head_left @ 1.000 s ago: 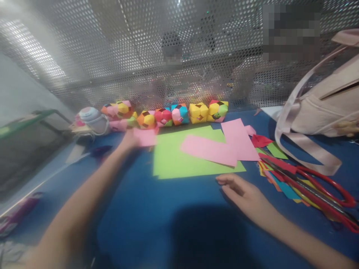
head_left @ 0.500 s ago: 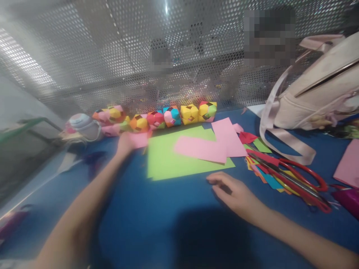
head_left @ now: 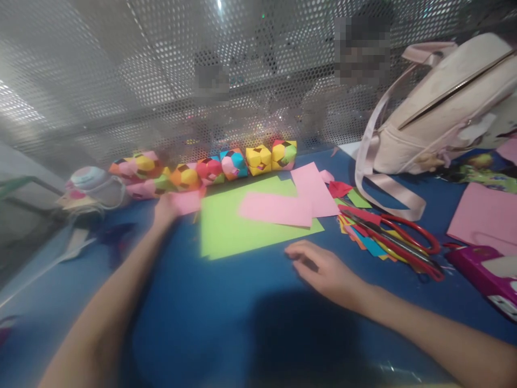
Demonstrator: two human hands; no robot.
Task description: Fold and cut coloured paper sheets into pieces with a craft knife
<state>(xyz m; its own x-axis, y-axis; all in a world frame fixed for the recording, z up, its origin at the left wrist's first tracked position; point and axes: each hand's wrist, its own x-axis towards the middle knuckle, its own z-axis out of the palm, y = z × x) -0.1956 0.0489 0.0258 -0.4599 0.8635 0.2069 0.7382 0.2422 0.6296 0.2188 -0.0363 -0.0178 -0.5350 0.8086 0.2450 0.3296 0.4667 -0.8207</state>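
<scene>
My left hand (head_left: 165, 211) is stretched to the left edge of a small pink paper piece (head_left: 186, 202), close to the row of folded paper balls (head_left: 209, 171). Its fingers are blurred, and I cannot tell if they grip the paper. My right hand (head_left: 317, 267) hovers or rests over the blue table, its fingers loosely curved, thumb apart and nothing between them. Just beyond it lie light-green sheets (head_left: 224, 231), with a pink paper strip (head_left: 278, 210) across them and another pink sheet (head_left: 315, 188) overlapping at the right.
Red-handled scissors (head_left: 404, 237) lie on coloured paper scraps (head_left: 369, 245) at right. Behind them stands a pale backpack (head_left: 436, 124) with a trailing strap. A magenta case (head_left: 480, 269) and pink paper (head_left: 480, 215) lie far right. A lidded cup (head_left: 95, 186) stands left; perforated metal panel (head_left: 169, 70) behind.
My view has turned a little to the right, so everything sits further left and more of the magenta case shows. Both hands keep nearly the same places beside the papers.
</scene>
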